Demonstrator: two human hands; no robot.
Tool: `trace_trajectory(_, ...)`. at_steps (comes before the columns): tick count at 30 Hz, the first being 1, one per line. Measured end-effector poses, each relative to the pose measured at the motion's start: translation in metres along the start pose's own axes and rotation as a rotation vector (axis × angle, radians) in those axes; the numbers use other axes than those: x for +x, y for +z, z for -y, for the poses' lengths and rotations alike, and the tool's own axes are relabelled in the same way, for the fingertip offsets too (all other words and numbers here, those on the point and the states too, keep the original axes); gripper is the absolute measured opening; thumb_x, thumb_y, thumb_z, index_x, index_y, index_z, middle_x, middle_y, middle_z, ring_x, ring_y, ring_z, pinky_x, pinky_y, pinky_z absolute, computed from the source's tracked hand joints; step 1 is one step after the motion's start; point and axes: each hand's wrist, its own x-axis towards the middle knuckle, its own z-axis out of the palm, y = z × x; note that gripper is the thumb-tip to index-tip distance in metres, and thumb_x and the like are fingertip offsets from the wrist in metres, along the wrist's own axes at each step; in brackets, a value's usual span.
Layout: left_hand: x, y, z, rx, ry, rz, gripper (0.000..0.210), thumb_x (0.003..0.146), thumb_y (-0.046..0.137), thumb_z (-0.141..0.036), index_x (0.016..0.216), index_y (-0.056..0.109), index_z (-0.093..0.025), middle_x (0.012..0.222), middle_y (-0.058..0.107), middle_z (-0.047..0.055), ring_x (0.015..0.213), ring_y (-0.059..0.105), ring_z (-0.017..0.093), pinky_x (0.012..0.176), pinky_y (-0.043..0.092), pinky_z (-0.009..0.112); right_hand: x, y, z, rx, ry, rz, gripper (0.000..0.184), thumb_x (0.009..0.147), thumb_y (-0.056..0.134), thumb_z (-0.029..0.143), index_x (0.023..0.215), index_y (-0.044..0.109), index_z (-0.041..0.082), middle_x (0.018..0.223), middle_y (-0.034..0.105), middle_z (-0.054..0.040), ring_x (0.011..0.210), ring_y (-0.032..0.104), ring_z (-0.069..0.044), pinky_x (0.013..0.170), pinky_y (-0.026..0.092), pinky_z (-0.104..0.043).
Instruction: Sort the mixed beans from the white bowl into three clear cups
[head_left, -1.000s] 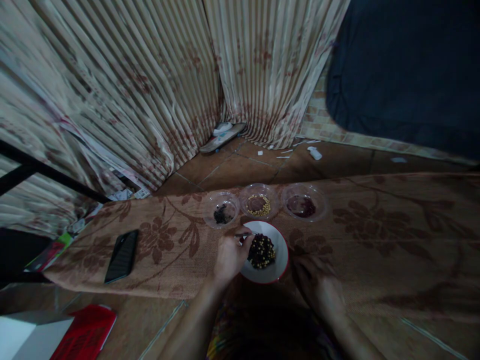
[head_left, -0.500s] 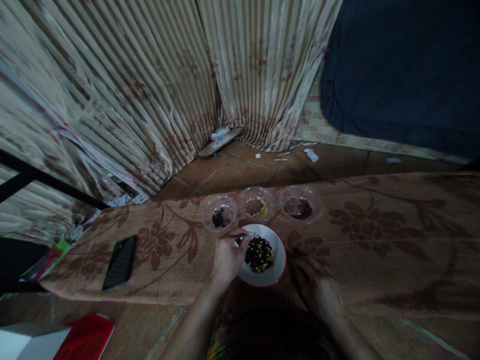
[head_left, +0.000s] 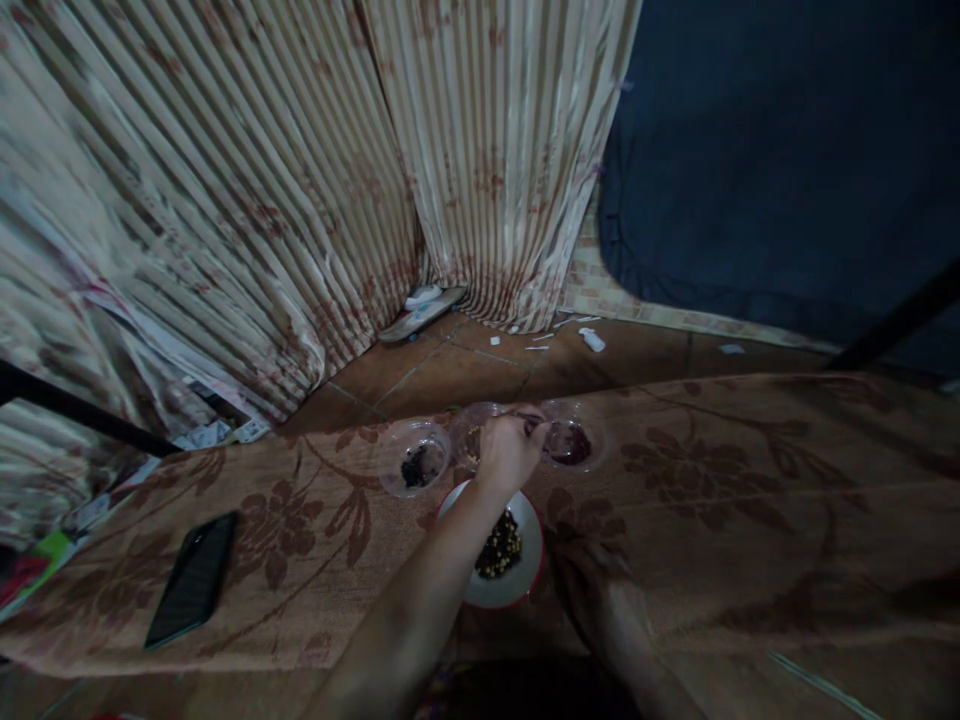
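My left hand (head_left: pixel 511 452) reaches over the white red-rimmed bowl (head_left: pixel 527 560) to the clear plastic bowl with dark red beans (head_left: pixel 574 443). Its fingers are pinched; the thin tweezers they hold are mostly hidden at this angle. Black and yellow beans (head_left: pixel 499 548) lie mixed in the white bowl, partly covered by my forearm. Behind my hand, the middle clear bowl (head_left: pixel 463 430) with yellow beans is half hidden. The left clear bowl (head_left: pixel 390 470) contains black beans. My right hand (head_left: pixel 611 600) rests in shadow beside the white bowl, its fingers too dark to make out.
A dark phone (head_left: pixel 192 580) lies on the left of the brown flowered cloth (head_left: pixel 300 620). Beyond the far edge are striped curtains (head_left: pixel 300 200), a skateboard (head_left: pixel 422 315) and a white bottle (head_left: pixel 592 340) on the tiled floor. Dark bars stand at both sides.
My left hand has moved from the white bowl forward and right to the clear bowl of dark red beans. My right hand stays beside the white bowl. The view has shifted slightly.
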Motion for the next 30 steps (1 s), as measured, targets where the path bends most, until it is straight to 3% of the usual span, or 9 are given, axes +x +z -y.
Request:
trace_trajectory(5, -0.004, 0.007, 0.006, 0.063, -0.06, 0.055, 0.011, 0.085, 0.065, -0.024, 0.081, 0.074, -0.021, 0.084, 0.077, 0.002, 0.078, 0.071, 0.016, 0.076, 0.052, 0.024, 0.0, 0.001, 0.0, 0.024, -0.003, -0.031, 0.024, 0.096, 0.047, 0.028, 0.098, 0.071, 0.026, 0.095, 0.072, -0.0041, 0.078, 0.065, -0.017, 0.071, 0.048, -0.027)
trace_trajectory(10, -0.044, -0.032, 0.017, -0.146, -0.084, -0.04, 0.012, 0.085, 0.064, -0.027, 0.083, 0.073, -0.02, 0.087, 0.075, 0.001, 0.074, 0.07, 0.014, 0.066, 0.052, 0.021, 0.0, -0.005, 0.006, 0.038, 0.043, -0.002, 0.024, 0.096, 0.047, 0.029, 0.099, 0.071, 0.025, 0.097, 0.072, -0.0042, 0.08, 0.065, -0.018, 0.072, 0.048, -0.029)
trace_trajectory(15, -0.09, -0.067, 0.031, -0.16, -0.239, -0.105, 0.013, 0.084, 0.064, -0.029, 0.085, 0.072, -0.019, 0.081, 0.075, 0.002, 0.072, 0.068, 0.015, 0.064, 0.052, 0.022, 0.0, -0.008, 0.008, 0.04, 0.05, 0.022, 0.025, 0.097, 0.046, 0.03, 0.101, 0.07, 0.024, 0.1, 0.071, -0.0048, 0.083, 0.064, -0.019, 0.075, 0.049, -0.031)
trace_trajectory(21, -0.119, -0.065, 0.046, -0.072, -0.254, -0.096, 0.012, 0.085, 0.063, -0.026, 0.084, 0.072, -0.019, 0.081, 0.074, 0.002, 0.069, 0.067, 0.014, 0.066, 0.052, 0.023, 0.0, -0.009, 0.007, 0.038, 0.047, 0.031, 0.026, 0.098, 0.044, 0.031, 0.097, 0.07, 0.024, 0.099, 0.071, -0.0045, 0.083, 0.064, -0.019, 0.076, 0.046, -0.03)
trace_trajectory(30, -0.129, -0.063, 0.055, 0.009, -0.278, -0.092, 0.013, 0.087, 0.062, -0.027, 0.088, 0.072, -0.02, 0.083, 0.075, 0.002, 0.07, 0.068, 0.014, 0.065, 0.05, 0.022, -0.001, -0.007, 0.005, 0.043, 0.032, 0.028, 0.028, 0.098, 0.044, 0.033, 0.097, 0.07, 0.022, 0.097, 0.071, -0.0062, 0.083, 0.064, -0.019, 0.077, 0.046, -0.03)
